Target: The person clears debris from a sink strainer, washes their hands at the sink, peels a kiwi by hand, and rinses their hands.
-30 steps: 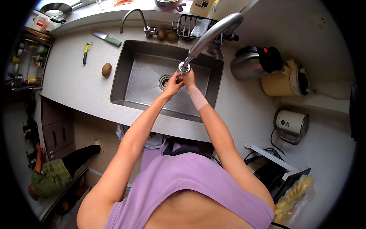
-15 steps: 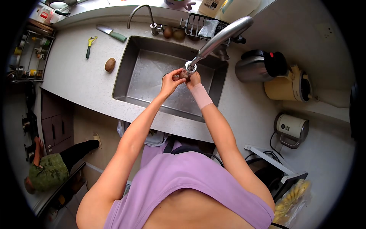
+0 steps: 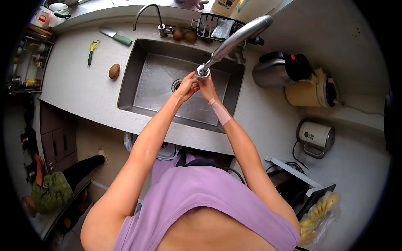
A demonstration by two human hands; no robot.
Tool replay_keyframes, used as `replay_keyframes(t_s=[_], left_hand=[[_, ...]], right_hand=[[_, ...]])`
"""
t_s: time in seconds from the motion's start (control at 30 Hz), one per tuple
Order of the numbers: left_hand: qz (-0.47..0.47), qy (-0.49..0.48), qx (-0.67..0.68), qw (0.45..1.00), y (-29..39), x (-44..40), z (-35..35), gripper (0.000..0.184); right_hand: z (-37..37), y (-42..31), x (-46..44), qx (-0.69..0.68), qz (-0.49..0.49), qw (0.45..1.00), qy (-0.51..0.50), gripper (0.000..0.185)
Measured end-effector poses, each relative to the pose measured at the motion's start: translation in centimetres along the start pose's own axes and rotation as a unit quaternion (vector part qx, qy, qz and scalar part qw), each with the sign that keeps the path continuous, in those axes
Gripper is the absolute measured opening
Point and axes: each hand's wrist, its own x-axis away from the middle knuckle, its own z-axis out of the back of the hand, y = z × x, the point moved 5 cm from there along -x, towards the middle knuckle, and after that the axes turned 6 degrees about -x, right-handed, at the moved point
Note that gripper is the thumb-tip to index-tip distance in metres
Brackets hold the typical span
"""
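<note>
Both hands meet under the head of the large faucet (image 3: 203, 72), over the steel sink (image 3: 146, 94). My left hand (image 3: 186, 88) has its fingers bent and close together, touching my right hand (image 3: 207, 88). The right fingers curl in beneath the spout, partly covered by it. Whatever lies between the hands is hidden. A tan band (image 3: 220, 112) wraps my right wrist. Left of the sink are a brown kiwi (image 3: 114, 71), a yellow and green peeler (image 3: 92, 52) and a knife with a green handle (image 3: 121, 39).
A small thin faucet (image 3: 159, 16) and several round brown fruits (image 3: 178, 34) line the back rim beside a black rack (image 3: 206, 27). To the right stand a steel kettle (image 3: 272, 73), a beige pot (image 3: 301, 94) and a white appliance (image 3: 314, 136). Another person (image 3: 52, 190) is at lower left.
The view has shifted slightly, moving the scene a little left. My hands have turned and dropped a little under the faucet, and the drain now shows beside the left hand.
</note>
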Motion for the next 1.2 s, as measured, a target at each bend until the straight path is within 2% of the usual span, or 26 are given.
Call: replay_keyframes(t_s=[0.07, 0.13, 0.2, 0.27, 0.33, 0.4, 0.43, 0.5, 0.53, 0.6, 0.63, 0.67, 0.7, 0.73, 0.8, 0.87, 0.93, 0.97, 1.0, 1.07, 1.2], left_hand=[[0.016, -0.037, 0.14, 0.989, -0.3, -0.4, -0.1, 0.03], [0.006, -0.028, 0.162, 0.986, -0.8, -0.9, 0.4, 0.032], [0.058, 0.013, 0.22, 0.974, -1.0, -0.5, 0.9, 0.034], [0.06, -0.002, 0.215, 0.975, -0.9, 0.0, 1.1, 0.037], [0.065, -0.016, 0.211, 0.975, -1.0, 0.6, 1.2, 0.04], [0.065, -0.021, 0.199, 0.978, -0.8, 1.2, 1.1, 0.045], [0.065, -0.02, 0.198, 0.978, -0.8, 1.5, 1.3, 0.045], [0.062, -0.072, 0.141, 0.985, -0.8, 2.2, 1.3, 0.048], [0.062, -0.071, 0.141, 0.986, -0.5, 2.9, 1.0, 0.048], [0.042, -0.008, 0.056, 0.997, 0.5, 4.5, 0.4, 0.049], [0.044, -0.009, 0.056, 0.997, 0.3, 5.0, 0.3, 0.049], [-0.015, 0.009, -0.029, 0.999, 0.8, 5.4, 0.6, 0.045], [-0.075, 0.028, -0.113, 0.99, 1.4, 5.8, 0.8, 0.042], [-0.073, 0.027, -0.114, 0.99, 1.4, 6.3, 0.9, 0.042], [-0.159, 0.065, -0.276, 0.946, 2.8, 7.9, 1.0, 0.047], [-0.143, 0.076, -0.291, 0.943, 3.6, 9.3, 0.8, 0.052], [-0.256, 0.057, -0.421, 0.868, 4.8, 10.6, -0.1, 0.054], [-0.294, 0.084, -0.457, 0.835, 5.6, 11.5, -0.7, 0.057], [-0.293, 0.084, -0.458, 0.835, 6.0, 12.2, -1.1, 0.057], [-0.345, 0.138, -0.572, 0.731, 7.0, 13.9, -2.1, 0.057], [-0.356, 0.172, -0.579, 0.713, 8.2, 15.9, -3.6, 0.056]], right_hand=[[-0.1, -2.8, 1.2, 0.059, -0.045, 0.996, -0.055, 0.044], [0.6, -4.0, 2.2, 0.061, -0.031, 0.994, -0.09, 0.048], [2.0, -3.6, 3.0, 0.167, 0.051, 0.978, -0.115, 0.054], [4.8, -2.5, 2.5, 0.107, 0.023, 0.994, 0.026, 0.066], [7.9, -0.8, 0.6, 0.02, -0.094, 0.983, 0.157, 0.076], [10.1, -1.7, -2.0, 0.11, -0.09, 0.976, 0.163, 0.082], [10.4, -1.4, -3.4, 0.108, -0.09, 0.977, 0.163, 0.082], [10.7, -0.9, -5.6, 0.246, -0.108, 0.951, 0.15, 0.09], [10.6, -1.2, -6.0, 0.245, -0.109, 0.952, 0.15, 0.09], [10.6, -2.1, -6.2, 0.289, -0.132, 0.94, 0.129, 0.096], [11.0, -1.8, -5.6, 0.212, -0.101, 0.959, 0.159, 0.087], [10.9, -1.3, -4.7, 0.213, -0.102, 0.958, 0.161, 0.087], [10.7, -0.5, -3.3, 0.124, -0.125, 0.967, 0.185, 0.073], [10.3, -0.1, -1.6, 0.034, -0.149, 0.966, 0.208, 0.06], [6.9, -1.9, 1.1, -0.046, -0.179, 0.983, 0.01, 0.029], [4.0, -5.2, 3.2, -0.086, -0.161, 0.983, -0.03, 0.018], [2.8, -7.3, 4.1, -0.054, -0.151, 0.986, -0.046, 0.019], [2.3, -8.2, 4.4, -0.018, -0.139, 0.988, -0.06, 0.02], [2.0, -9.0, 4.6, -0.02, -0.139, 0.988, -0.06, 0.02], [1.6, -10.5, 5.0, 0.011, -0.108, 0.992, -0.065, 0.021], [1.4, -11.3, 5.3, 0.02, -0.11, 0.993, -0.047, 0.02]])
